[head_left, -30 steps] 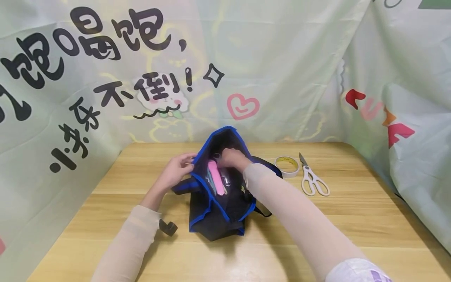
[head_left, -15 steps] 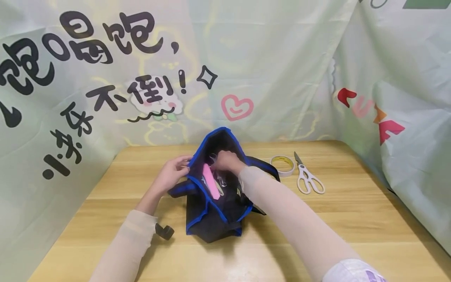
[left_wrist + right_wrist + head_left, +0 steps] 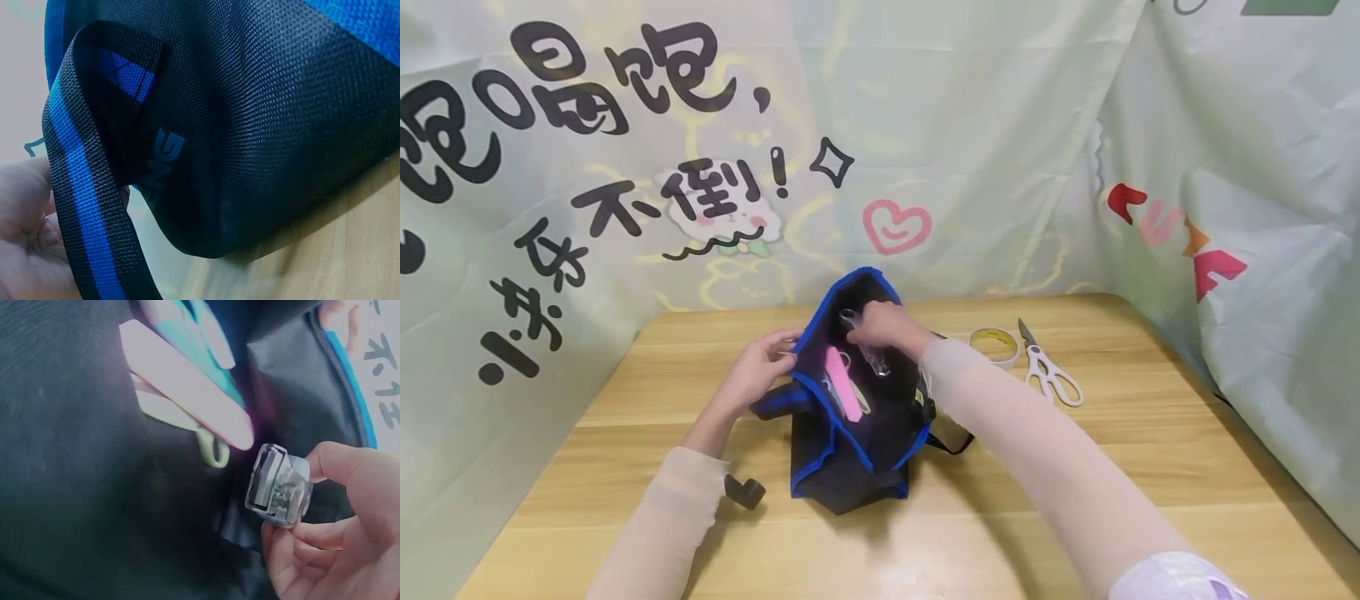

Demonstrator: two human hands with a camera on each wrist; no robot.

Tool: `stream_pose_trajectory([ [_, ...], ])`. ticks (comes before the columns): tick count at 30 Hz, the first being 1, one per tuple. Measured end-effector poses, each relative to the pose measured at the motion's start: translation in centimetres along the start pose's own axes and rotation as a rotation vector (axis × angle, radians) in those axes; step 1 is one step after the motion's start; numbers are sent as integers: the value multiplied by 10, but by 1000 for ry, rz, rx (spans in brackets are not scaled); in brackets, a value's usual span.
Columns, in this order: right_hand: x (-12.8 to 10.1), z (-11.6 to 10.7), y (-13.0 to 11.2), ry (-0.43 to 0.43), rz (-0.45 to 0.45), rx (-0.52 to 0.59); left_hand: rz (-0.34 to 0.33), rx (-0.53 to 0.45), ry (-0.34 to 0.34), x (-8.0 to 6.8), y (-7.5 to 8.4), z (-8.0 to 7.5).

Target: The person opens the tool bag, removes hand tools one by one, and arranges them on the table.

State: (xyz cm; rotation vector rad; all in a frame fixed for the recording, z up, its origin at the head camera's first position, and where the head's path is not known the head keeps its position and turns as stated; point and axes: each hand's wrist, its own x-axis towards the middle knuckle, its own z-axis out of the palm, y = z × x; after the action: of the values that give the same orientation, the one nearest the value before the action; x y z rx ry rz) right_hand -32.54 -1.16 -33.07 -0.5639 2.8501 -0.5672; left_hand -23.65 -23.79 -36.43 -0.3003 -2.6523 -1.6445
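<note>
A black bag with blue trim [image 3: 850, 479] stands open on the table. My left hand [image 3: 763, 362] grips its left rim, the fingers partly hidden by the bag; in the left wrist view its striped carrying strap [image 3: 81, 169] hangs in front of that hand. My right hand [image 3: 883, 325] reaches into the bag's mouth and holds a clear plastic stapler [image 3: 275, 487] with metal parts, thumb on one side and fingers on the other. Beside it in the bag lie a long pink object [image 3: 187, 381], a light blue object [image 3: 181, 331] and a pale green looped piece [image 3: 215, 450].
To the right of the bag, a roll of tape [image 3: 1006, 357] and white-handled scissors [image 3: 1052, 375] lie on the wooden table [image 3: 1150, 467]. A printed cloth [image 3: 1000, 167] hangs behind and at both sides. A black strap [image 3: 951, 448] sticks out at the bag's right.
My right hand has risen inside the bag, lifting the stapler so more of it shows. My left hand keeps its hold on the rim. The head view has turned slightly right.
</note>
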Motion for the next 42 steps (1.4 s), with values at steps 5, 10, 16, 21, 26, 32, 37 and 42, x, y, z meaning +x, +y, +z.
stream_pose_trajectory([
  [5,-4,-15,2,2,-53,-3,-11,1,-6,-6,17,-1],
  [10,-12,-31,5,-22,-80,7,-6,-3,-5,-4,11,-1],
  [16,-22,-52,14,-15,-95,-6,10,-2,6,1,2,-3],
  [21,-34,-64,25,3,-95,-13,15,26,9,0,2,-4],
  [26,-44,-71,42,-2,-63,7,11,29,-4,-2,0,-2],
  [32,-55,-83,67,-24,-18,30,3,20,-3,-2,-1,0],
  [37,-67,-95,95,-30,21,109,6,28,-1,-1,-1,0],
  [42,-79,-102,129,-38,50,173,13,23,4,-2,1,-1],
])
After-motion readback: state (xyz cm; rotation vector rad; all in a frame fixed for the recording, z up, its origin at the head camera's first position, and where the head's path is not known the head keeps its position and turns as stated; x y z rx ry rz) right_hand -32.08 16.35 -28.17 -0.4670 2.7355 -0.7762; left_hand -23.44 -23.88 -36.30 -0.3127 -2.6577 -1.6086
